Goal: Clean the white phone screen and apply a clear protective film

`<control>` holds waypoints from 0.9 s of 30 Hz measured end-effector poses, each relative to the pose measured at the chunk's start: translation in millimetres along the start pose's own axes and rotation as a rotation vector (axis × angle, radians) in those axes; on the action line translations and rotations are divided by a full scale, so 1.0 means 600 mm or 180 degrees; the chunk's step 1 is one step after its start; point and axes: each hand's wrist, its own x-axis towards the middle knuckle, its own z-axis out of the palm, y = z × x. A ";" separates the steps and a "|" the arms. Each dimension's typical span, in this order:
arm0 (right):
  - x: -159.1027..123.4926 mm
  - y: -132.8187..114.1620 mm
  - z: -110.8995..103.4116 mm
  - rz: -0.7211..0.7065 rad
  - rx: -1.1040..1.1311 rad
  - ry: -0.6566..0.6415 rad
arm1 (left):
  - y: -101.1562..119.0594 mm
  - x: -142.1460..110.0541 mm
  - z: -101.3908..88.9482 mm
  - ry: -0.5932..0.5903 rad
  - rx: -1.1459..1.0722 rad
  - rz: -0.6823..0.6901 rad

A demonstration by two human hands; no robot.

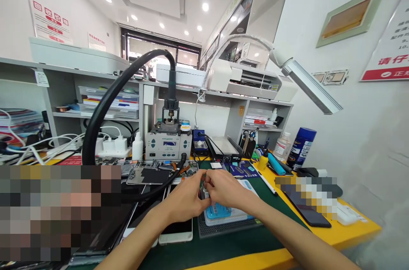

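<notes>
My left hand [188, 195] and my right hand [225, 187] meet above the mat, fingertips curled together and touching. Both are closed in a pinch. What lies between the fingers is hidden or too small to name. Beneath them is a flat blue-and-white packet or case [217, 211], partly covered by my hands. It rests on a dark grey textured pad [209, 231] on the green work mat [230, 251]. Just left of the pad lies a white-edged phone [177, 236], partly behind my left forearm.
A hot air station [168, 144] with a black hose [105, 112] arching at left stands behind. A heating plate [223, 148], blue spray can [301, 146], clear bottle [281, 147] and yellow bottle [263, 162] line the back right. A dark phone [306, 206] lies right; a lamp [311, 84] hangs above.
</notes>
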 end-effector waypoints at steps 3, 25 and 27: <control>-0.008 0.007 -0.003 0.0019 -0.0012 -0.0015 | -0.005 0.002 0.001 -0.0021 -0.0030 -0.0017; -0.083 0.112 -0.024 0.0548 -0.0140 0.0005 | -0.013 0.005 0.003 -0.0202 -0.0154 -0.0167; -0.073 0.092 -0.021 0.0435 -0.0117 -0.0018 | -0.012 0.005 0.003 -0.0208 -0.0172 -0.0201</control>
